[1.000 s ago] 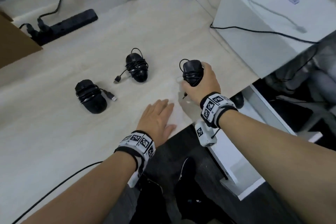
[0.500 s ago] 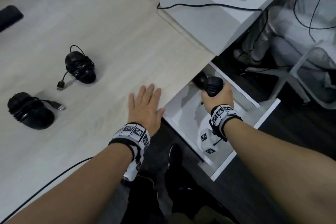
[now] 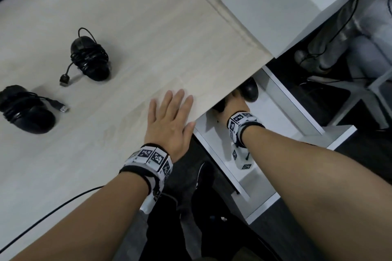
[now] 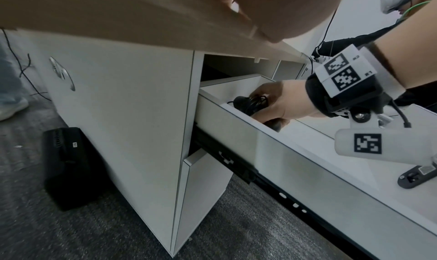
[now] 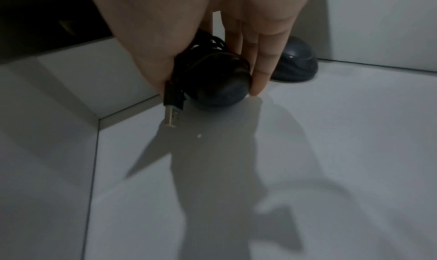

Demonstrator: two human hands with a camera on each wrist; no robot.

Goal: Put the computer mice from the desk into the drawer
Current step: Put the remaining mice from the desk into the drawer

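From the head view, the left hand (image 3: 169,121) lies flat, fingers straight, on the desk (image 3: 148,27) beside the open drawer (image 3: 282,99); two corded mice (image 3: 90,58) sit well away from the drawer. In the left wrist view, the right hand (image 4: 281,101) reaches inside the drawer. In the right wrist view, its fingers (image 5: 260,71) and thumb pinch a cord-wrapped mouse (image 5: 212,77) at the drawer floor, near another mouse (image 5: 296,64).

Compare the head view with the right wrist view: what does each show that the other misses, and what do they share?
Only the head view shows the two wrapped mice left on the desk, and the left hand lying flat near its edge. Only the right wrist view shows the held mouse with its dangling USB plug close above the drawer floor. Both show the right hand inside the drawer beside another mouse.
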